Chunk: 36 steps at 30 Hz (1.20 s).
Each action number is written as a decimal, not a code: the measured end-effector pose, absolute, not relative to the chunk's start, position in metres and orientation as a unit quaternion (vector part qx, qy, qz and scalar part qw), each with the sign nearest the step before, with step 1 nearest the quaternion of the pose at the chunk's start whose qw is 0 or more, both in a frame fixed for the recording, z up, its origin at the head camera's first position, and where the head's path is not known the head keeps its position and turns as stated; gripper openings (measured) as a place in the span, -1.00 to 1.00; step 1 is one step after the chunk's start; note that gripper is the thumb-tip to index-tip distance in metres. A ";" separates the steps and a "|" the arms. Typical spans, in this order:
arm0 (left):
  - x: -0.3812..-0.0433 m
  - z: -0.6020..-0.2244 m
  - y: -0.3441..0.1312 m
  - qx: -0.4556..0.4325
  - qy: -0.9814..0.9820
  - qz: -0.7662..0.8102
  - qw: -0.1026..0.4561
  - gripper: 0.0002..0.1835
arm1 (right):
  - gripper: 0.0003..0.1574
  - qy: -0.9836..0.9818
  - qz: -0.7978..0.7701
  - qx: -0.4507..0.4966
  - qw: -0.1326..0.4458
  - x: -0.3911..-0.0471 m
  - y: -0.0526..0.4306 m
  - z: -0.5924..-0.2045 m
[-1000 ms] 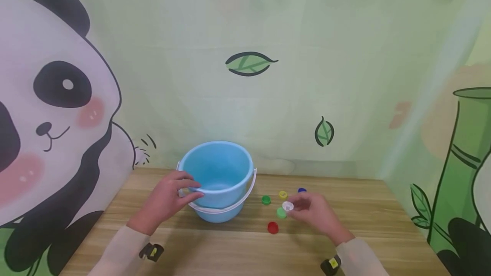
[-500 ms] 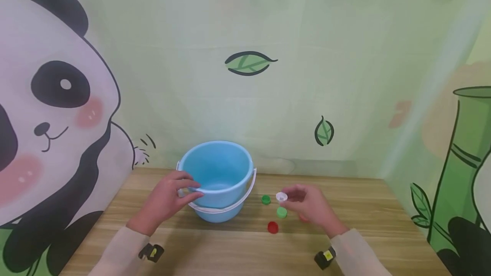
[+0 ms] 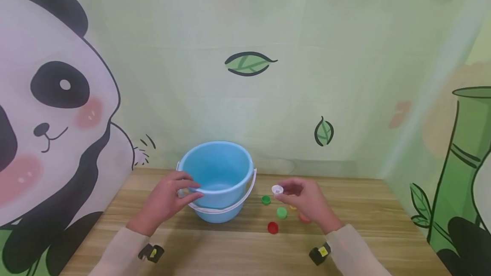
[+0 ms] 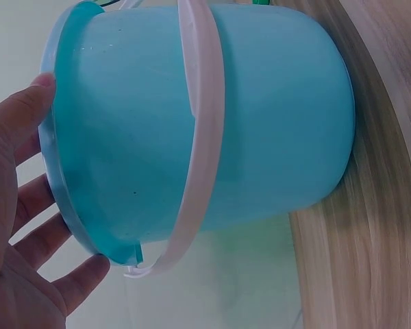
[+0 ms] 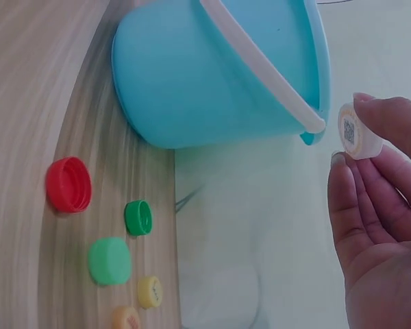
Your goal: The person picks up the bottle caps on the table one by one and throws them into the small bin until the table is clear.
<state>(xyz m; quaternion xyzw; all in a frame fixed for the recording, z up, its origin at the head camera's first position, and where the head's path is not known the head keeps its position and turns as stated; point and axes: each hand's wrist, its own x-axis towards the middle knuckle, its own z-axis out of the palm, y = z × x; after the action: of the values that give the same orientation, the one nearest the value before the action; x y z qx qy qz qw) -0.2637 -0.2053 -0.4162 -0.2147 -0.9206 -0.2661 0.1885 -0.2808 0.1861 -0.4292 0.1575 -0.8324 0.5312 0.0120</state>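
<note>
A light blue bucket point(image 3: 220, 203) with a white handle point(image 4: 207, 130) stands upright on the wooden table. My left hand point(image 3: 166, 197) grips its near-left rim, the thumb point(image 4: 31, 106) on the outside and the fingers reaching over the edge. Between thumb and fingertips, my right hand point(image 3: 307, 197) pinches a white bottle cap point(image 5: 357, 133) above the table, to the right of the bucket. A printed code shows on the cap's face in the right wrist view. Below and near that hand lie a dark green cap point(image 3: 266, 199), a light green cap point(image 3: 281, 212) and a red cap point(image 3: 273, 227).
A yellow cap point(image 5: 150, 292) and an orange cap point(image 5: 126, 319) lie farther along the wooden table point(image 3: 230, 252), partly hidden by the right hand in the head view. Behind the table hangs a green backdrop point(image 3: 268, 110) with a printed panda and leaves.
My right hand has raised the white cap and carried it left, closer to the bucket. The left hand and the bucket have stayed in place.
</note>
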 end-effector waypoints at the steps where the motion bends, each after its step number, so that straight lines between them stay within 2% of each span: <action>1: -0.264 -0.416 -0.205 -0.214 -0.921 -0.266 0.188 -0.68 | -0.55 -0.831 0.531 0.161 0.015 -0.281 0.185 -0.428; 21: -0.264 -0.416 -0.208 -0.209 -0.921 -0.276 0.179 -0.72 | -0.55 -0.821 0.543 0.171 0.032 -0.290 0.151 -0.403; 29: -0.266 -0.416 -0.207 -0.221 -0.918 -0.275 0.183 -0.74 | -0.57 -0.812 0.556 0.175 0.022 -0.296 0.142 -0.401; 36: -0.266 -0.416 -0.207 -0.215 -0.919 -0.286 0.168 -0.74 | -0.61 -0.807 0.552 0.206 0.042 -0.300 0.133 -0.405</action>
<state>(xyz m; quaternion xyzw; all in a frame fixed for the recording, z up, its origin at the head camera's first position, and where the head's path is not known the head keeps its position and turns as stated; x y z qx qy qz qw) -0.2664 -0.2069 -0.4162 -0.2146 -0.9186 -0.2859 0.1682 -0.3001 0.1325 -0.4048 0.2060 -0.8070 0.5519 0.0416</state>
